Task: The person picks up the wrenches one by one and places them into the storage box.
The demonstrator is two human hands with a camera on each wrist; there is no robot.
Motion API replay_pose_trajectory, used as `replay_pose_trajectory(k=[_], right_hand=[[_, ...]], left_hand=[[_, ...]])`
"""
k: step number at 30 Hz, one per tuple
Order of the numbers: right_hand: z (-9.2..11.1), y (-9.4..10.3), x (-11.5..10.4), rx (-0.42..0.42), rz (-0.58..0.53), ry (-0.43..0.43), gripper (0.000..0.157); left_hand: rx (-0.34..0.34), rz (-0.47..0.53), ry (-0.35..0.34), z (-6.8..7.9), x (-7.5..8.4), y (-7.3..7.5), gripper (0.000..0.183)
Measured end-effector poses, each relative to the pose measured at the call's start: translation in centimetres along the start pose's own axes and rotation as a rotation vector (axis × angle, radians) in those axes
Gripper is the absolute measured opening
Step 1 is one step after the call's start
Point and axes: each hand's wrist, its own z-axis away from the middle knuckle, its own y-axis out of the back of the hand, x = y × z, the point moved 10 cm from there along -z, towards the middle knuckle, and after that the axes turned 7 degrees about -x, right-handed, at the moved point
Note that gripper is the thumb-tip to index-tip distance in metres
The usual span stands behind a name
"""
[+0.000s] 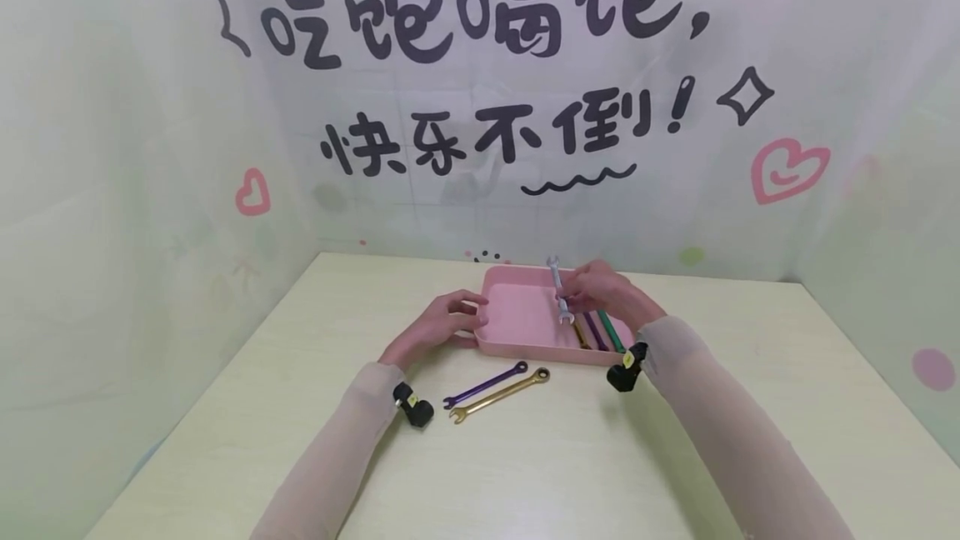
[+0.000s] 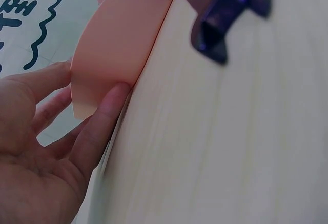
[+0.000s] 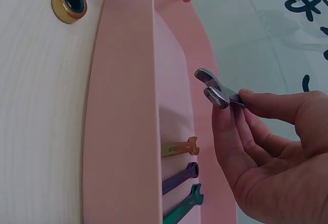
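My right hand (image 1: pixel 603 288) pinches a silver open-end wrench (image 1: pixel 556 277) between thumb and fingers, above the pink tray (image 1: pixel 525 352). One open jaw of this wrench (image 3: pixel 218 93) shows clearly in the right wrist view. Inside the tray's right part lie a gold wrench (image 3: pixel 179 148), a purple wrench (image 3: pixel 179 178) and a green wrench (image 3: pixel 185 206), side by side. At the tray's left end, my left hand (image 1: pixel 442 323) holds the wall, with digits at the rim and low on the side in the left wrist view.
On the table (image 1: pixel 480 473), in front of the tray, lie another purple wrench (image 1: pixel 486 385) and another gold wrench (image 1: pixel 501 396), roughly parallel. Behind the table hangs a printed cloth (image 1: pixel 450 215) with dark lettering. Similar cloth borders both sides.
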Motion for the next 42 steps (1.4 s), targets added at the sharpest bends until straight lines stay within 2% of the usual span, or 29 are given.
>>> replay_pose_trajectory(k=[10, 15, 21, 26, 31, 38, 42], right_hand=[[-0.8, -0.1, 1.4, 0.005, 0.109, -0.097, 0.025], [-0.5, -0.5, 1.2, -0.008, 0.184, -0.110, 0.021], [0.1, -0.5, 1.4, 0.050, 0.257, -0.154, 0.017], [0.3, -1.0, 1.4, 0.044, 0.297, -0.145, 0.017], [-0.1, -1.4, 1.6, 0.029, 0.321, -0.159, 0.014], [-0.5, -1.9, 1.9, 0.031, 0.263, -0.182, 0.015], [-0.5, -1.9, 1.8, 0.049, 0.269, -0.184, 0.018]], left_hand=[[0.006, -0.013, 0.001, 0.0, -0.1, 0.1, 0.046], [0.015, -0.010, 0.002, 0.0, 0.0, 0.2, 0.046], [0.008, -0.005, -0.002, -0.2, -0.2, 0.3, 0.047], [0.013, -0.021, 0.003, -0.2, -0.2, 0.2, 0.046], [0.019, -0.022, 0.002, -0.1, -0.2, 0.2, 0.046], [0.023, -0.037, 0.007, 0.0, -0.2, 0.2, 0.045], [0.021, -0.040, 0.006, 0.0, -0.1, 0.2, 0.046]])
